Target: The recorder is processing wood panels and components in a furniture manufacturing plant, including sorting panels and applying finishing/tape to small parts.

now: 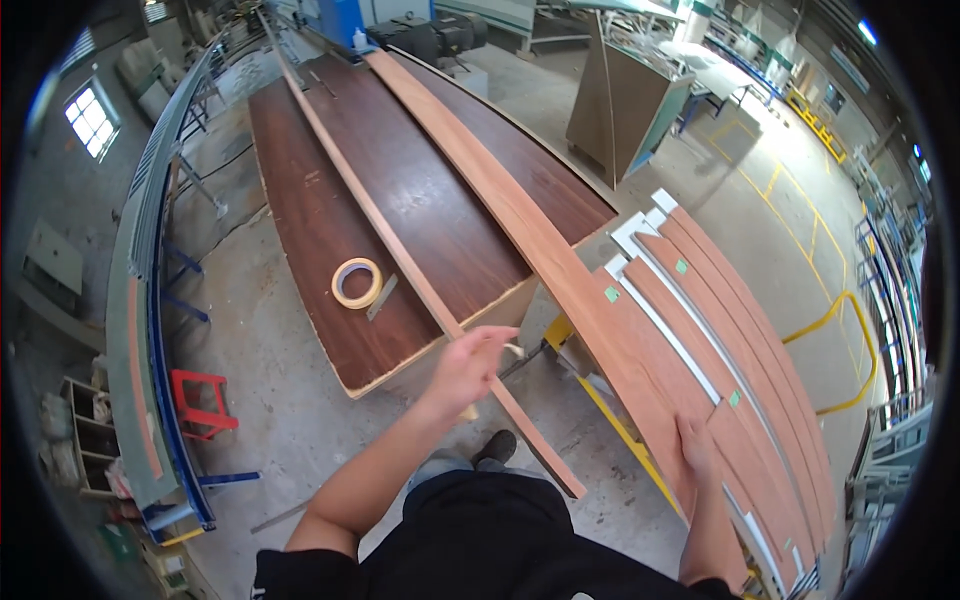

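Note:
My left hand (pixel 468 368) is closed over a long, narrow wooden strip (pixel 377 218), near its close end. A small pale scrap (pixel 515 351), perhaps tape, shows at the fingertips. With my right hand (pixel 697 452) I grip the edge of a long, wide reddish-brown board (pixel 530 235); some of those fingers are hidden. Both lengths run away from me over a dark brown panel top (pixel 340 130). On that top, left of the strip, lie a roll of cream tape (pixel 342 287) and a flat metal piece (pixel 383 298) partly beside it.
More reddish boards (pixel 735 330) with white edge strips and green stickers lie at the right. A red stool (pixel 203 405) stands left, by a long rack (pixel 150 300). A yellow rail (pixel 860 330) is far right. A blue machine with a black motor (pixel 425 35) sits at the far end.

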Available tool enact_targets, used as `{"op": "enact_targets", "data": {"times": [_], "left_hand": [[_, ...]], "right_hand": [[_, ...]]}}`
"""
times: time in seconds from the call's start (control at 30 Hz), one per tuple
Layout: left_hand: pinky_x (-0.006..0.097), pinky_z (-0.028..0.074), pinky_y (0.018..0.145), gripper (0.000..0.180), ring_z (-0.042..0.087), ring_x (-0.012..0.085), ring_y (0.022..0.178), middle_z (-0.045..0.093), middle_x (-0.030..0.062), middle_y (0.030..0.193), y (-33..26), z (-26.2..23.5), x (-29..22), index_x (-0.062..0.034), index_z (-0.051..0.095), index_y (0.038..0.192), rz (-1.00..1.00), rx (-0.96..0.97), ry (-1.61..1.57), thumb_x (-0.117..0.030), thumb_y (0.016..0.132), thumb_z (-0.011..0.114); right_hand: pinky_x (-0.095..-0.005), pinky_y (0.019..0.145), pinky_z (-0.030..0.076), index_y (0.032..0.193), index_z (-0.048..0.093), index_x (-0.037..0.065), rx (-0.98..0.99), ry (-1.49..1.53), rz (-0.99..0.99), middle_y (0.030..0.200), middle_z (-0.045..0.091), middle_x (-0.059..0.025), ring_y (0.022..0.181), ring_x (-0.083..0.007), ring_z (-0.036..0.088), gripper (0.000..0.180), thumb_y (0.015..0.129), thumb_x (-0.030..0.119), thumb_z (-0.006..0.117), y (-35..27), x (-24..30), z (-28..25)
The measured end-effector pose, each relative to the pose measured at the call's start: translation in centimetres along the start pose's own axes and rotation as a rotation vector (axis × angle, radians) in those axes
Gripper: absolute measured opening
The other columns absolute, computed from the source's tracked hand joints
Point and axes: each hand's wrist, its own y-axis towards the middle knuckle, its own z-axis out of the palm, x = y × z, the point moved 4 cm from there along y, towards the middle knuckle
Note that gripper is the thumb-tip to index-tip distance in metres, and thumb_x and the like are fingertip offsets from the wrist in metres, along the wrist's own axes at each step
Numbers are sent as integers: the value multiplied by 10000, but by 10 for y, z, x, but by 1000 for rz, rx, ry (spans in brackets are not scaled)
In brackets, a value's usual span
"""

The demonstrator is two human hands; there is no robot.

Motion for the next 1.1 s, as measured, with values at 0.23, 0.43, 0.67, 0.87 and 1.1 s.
{"op": "enact_targets", "data": {"times": [0.23, 0.43, 0.67, 0.87, 1.1], "left_hand": [[266, 445, 465, 369, 533, 109, 597, 538, 16, 763, 91, 27, 35, -43, 491, 1242, -115, -157, -56, -281, 967, 553], [362, 554, 583, 491, 663, 225, 774, 642, 128, 1019, 130, 29, 53, 9, 497, 1228, -152, -172, -256, -311, 885, 644], [298, 538, 574, 388, 675, 209, 724, 681, 112, 1006, 51, 72, 67, -17, 587, 1149, -285, 185, -528, -292, 886, 663], [291, 526, 573, 390, 667, 151, 732, 683, 56, 965, -47, 87, 65, -34, 579, 1168, -40, 308, -312, -275, 877, 675], [212, 405, 448, 357, 497, 61, 531, 577, -12, 767, -188, 61, 42, -29, 605, 1068, 200, 254, -179, -292, 850, 708]], "right_hand": [[-341, 568, 434, 1005, 670, -17, 92, -73, 286, 712, 605, -52, 655, -139, 551, 358, 933, 321, 573, -131, -3, -88], [-261, 577, 442, 848, 639, 20, -22, 114, 349, 749, 598, -13, 720, -101, 563, 269, 962, 241, 535, -250, -55, -134], [-401, 956, 435, 1157, 608, -91, -58, -422, 451, 1188, 598, -294, 1148, -345, 560, 510, 965, 369, 497, -364, 77, -155], [-415, 968, 420, 1176, 612, -61, -258, -208, 434, 1177, 614, -254, 1134, -344, 562, 463, 958, 337, 519, -466, -29, -176], [-338, 469, 428, 629, 614, 40, -279, -135, 223, 542, 555, -61, 499, -170, 524, 399, 906, 321, 552, -505, -109, -144]]}}
